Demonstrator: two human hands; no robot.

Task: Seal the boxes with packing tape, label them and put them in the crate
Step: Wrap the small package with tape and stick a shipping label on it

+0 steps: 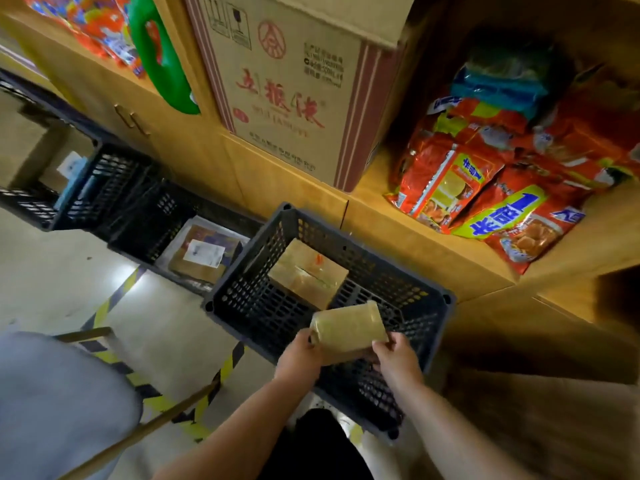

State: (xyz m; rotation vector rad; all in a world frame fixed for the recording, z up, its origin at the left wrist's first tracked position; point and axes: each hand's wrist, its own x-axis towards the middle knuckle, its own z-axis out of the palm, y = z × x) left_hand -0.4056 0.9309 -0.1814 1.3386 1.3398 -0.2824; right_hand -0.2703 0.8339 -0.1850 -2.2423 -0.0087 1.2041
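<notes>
Your left hand [299, 355] grips the left end of a small tape-wrapped box [348, 329], fingers curled round its edge. Your right hand [394, 355] pinches the box's lower right corner. You hold the box between both hands, tilted, above the near part of a black slotted crate [263, 306] and clear of the crate's floor. Shiny tape covers its whole upper face.

Deeper in the same crate, towards the far wall, a second taped box [308, 275] sits on the bottom, with a small orange mark on its top. The two boxes are apart.

To the left of this crate, a second black crate [152, 216] stands on the floor and holds a parcel with a white label [204, 252] facing up. Further left, a third black crate [86, 188] holds more cartons; the picture is too blurred there to tell them apart.

Behind the crates runs a wooden counter [398, 233] with cabinet doors below. On it stand a big printed carton [287, 91] and, to the right of that, a heap of red and yellow snack bags [485, 188]. A green bottle [156, 53] leans on the carton's left side.

Yellow and black hazard tape [114, 296] crosses the floor by your left arm, and a wooden stick [145, 427] slants over it.
</notes>
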